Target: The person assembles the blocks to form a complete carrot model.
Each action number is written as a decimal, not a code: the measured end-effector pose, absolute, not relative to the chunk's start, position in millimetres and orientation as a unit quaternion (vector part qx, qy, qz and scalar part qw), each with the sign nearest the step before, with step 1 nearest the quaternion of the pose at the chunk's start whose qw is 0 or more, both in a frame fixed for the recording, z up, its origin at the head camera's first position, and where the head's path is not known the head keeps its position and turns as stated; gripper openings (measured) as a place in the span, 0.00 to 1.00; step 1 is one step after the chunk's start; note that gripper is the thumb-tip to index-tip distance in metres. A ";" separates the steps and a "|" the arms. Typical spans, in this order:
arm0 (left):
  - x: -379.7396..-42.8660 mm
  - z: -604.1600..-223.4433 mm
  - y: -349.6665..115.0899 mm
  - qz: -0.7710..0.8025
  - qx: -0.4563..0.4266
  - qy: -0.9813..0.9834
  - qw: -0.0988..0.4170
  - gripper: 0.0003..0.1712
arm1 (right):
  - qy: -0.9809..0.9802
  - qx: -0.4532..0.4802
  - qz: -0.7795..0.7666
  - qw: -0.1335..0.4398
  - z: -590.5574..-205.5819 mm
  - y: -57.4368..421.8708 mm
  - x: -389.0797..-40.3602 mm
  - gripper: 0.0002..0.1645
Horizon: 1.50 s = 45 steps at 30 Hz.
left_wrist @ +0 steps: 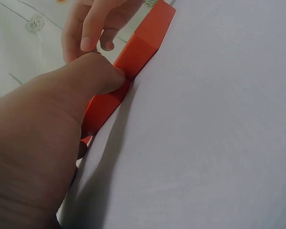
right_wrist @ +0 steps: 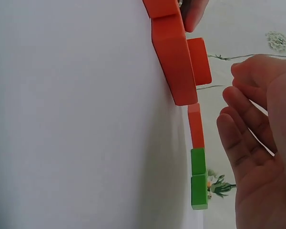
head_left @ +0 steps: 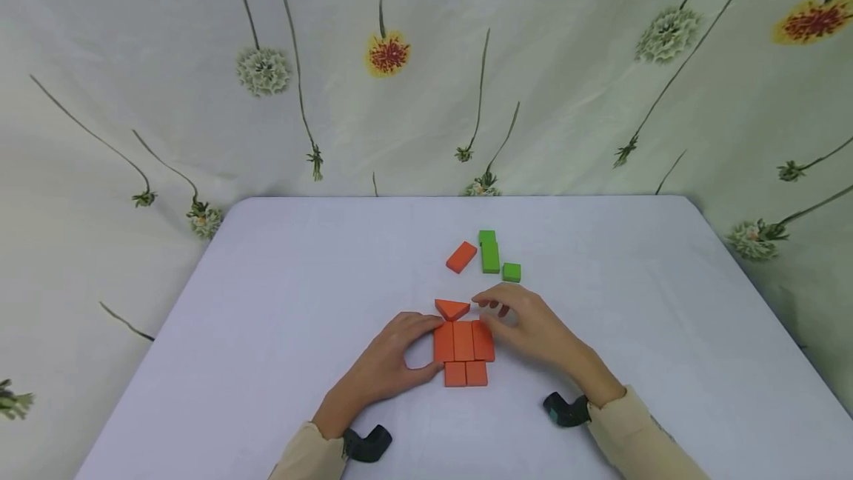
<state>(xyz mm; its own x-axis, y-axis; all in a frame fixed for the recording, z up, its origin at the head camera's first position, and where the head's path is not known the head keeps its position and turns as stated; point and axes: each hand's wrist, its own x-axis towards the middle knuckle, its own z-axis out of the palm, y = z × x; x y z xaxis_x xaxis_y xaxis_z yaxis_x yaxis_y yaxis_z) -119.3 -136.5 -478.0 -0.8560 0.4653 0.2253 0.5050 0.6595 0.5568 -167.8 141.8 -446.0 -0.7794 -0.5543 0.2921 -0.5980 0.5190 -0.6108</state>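
Three upright orange rectangular blocks lie side by side in the head view: the left block (head_left: 443, 344), the middle block (head_left: 463, 341) and the right block (head_left: 483, 341). Two small orange blocks (head_left: 455, 374) touch their near edge. Just beyond the row lies an orange triangular block (head_left: 452, 309), one corner pointing toward me. My left hand (head_left: 386, 361) pinches the left block, thumb at its near corner and fingertips at its far corner. Beside the right block, my right hand (head_left: 533, 323) hovers with fingers loosely bent and holding nothing; the right wrist view shows its fingers apart from the blocks.
Farther back on the white table (head_left: 300, 265) lie a tilted orange rectangular block (head_left: 461, 257), a long green block (head_left: 489, 258), a small green block (head_left: 487, 236) touching it, and a green cube (head_left: 512, 272). A flower-patterned cloth (head_left: 426, 117) hangs behind the table.
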 end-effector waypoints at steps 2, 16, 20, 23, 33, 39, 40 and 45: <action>-119.1 -477.6 -136.1 -0.315 -0.267 -0.910 0.033 0.35 | -0.874 0.323 0.362 0.028 -445.5 140.3 -172.5 0.19; -119.1 -478.2 -136.8 -0.312 -0.270 -0.910 0.038 0.36 | -0.893 0.273 0.356 0.032 -442.8 129.9 -206.8 0.23; -118.4 -477.4 -137.1 -0.316 -0.267 -0.910 0.032 0.36 | -0.899 0.266 0.347 0.022 -444.2 125.2 -216.3 0.24; -117.8 -476.8 -137.3 -0.317 -0.266 -0.910 0.030 0.36 | -0.904 0.267 0.333 0.017 -445.4 122.0 -222.0 0.24; -117.7 -475.2 -136.5 -0.315 -0.266 -0.911 0.029 0.35 | -0.919 0.248 0.306 0.015 -445.8 115.1 -233.3 0.27; -117.9 -474.8 -136.2 -0.314 -0.266 -0.911 0.031 0.36 | -0.922 0.259 0.287 0.017 -447.7 116.0 -232.7 0.27; -118.1 -475.1 -136.2 -0.314 -0.267 -0.911 0.032 0.36 | -0.922 0.262 0.285 0.018 -447.8 116.1 -232.2 0.27; -118.8 -477.2 -136.7 -0.313 -0.269 -0.910 0.033 0.35 | -0.924 0.268 0.273 0.021 -448.0 115.5 -230.4 0.27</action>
